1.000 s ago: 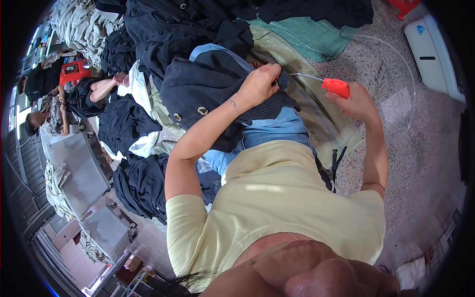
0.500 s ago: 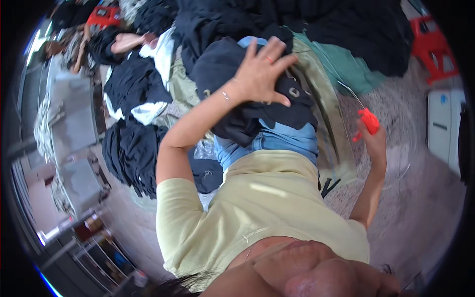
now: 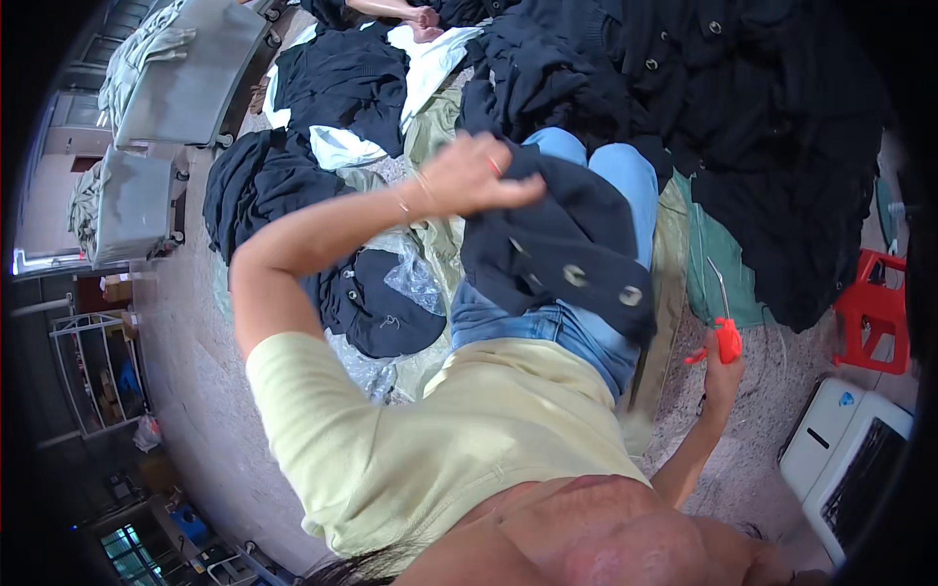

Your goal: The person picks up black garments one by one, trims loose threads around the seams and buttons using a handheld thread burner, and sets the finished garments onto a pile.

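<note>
A dark navy garment (image 3: pixel 576 225) with metal rings or buttons lies across my lap, over my blue jeans. Above its left edge is my left hand (image 3: pixel 474 174), thumb stretched out and the other fingers smeared by motion. Whether they grip the cloth I cannot tell. Out to the right, away from the garment, my right hand (image 3: pixel 723 376) is closed round a red air blow gun (image 3: pixel 728 342). Its thin bent metal nozzle points up and away from me.
Heaps of dark garments (image 3: pixel 772 176) lie ahead and to the left on green sheets (image 3: pixel 718 264). A red stool (image 3: pixel 873 313) and a white box-like appliance (image 3: pixel 840 439) stand at right. Grey wheeled carts (image 3: pixel 191 83) are far left. Another person's hand (image 3: pixel 423 21) shows at the top.
My view has swung, shifting the surroundings. My left hand, spread over the garment before, has moved left and is blurred. The garment has shifted on my lap. My right hand keeps the blow gun.
</note>
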The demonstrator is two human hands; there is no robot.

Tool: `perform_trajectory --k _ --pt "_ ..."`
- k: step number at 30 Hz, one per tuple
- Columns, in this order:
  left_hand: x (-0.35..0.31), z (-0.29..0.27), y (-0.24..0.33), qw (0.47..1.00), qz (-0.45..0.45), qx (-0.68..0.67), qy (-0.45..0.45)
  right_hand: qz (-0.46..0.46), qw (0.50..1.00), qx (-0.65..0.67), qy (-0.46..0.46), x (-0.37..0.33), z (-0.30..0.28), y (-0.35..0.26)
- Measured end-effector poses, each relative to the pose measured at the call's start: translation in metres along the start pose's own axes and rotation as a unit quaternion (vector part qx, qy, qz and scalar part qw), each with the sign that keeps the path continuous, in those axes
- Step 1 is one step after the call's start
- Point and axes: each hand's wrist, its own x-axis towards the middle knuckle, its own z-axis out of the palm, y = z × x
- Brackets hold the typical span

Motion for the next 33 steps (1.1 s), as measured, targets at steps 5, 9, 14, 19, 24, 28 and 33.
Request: perform_trajectory --k 5,9,14,19,24,28,33 --pt "-0.049 -0.085 -0.257 0.889 -0.161 0.424 -0.059 0.009 0.998 -0.067 0.007 0.029 0.021 -0.008" --pt "-0.068 -0.120 -0.340 0.764 -0.393 0.511 0.030 0.006 0.999 -0.036 -0.006 0.042 0.049 -0.027" --pt "-0.023 -0.016 -0.317 0.754 -0.587 0.294 0.013 0.016 0.994 -0.107 0.001 0.048 0.067 -0.041" --pt "0.038 0.207 -0.202 0.976 -0.205 -0.061 0.041 -0.090 0.971 -0.206 0.075 0.065 0.078 -0.022" --pt "0.141 0.281 -0.065 0.778 -0.255 -0.569 -0.079 0.051 0.995 -0.090 -0.008 0.075 0.098 -0.020" --pt "0.175 0.288 -0.065 0.976 -0.201 -0.073 0.028 0.145 0.983 -0.104 0.031 0.073 0.092 -0.014" --pt "0.138 0.284 -0.098 0.870 -0.490 -0.043 0.019 0.148 0.986 -0.048 0.062 0.086 0.084 0.014"
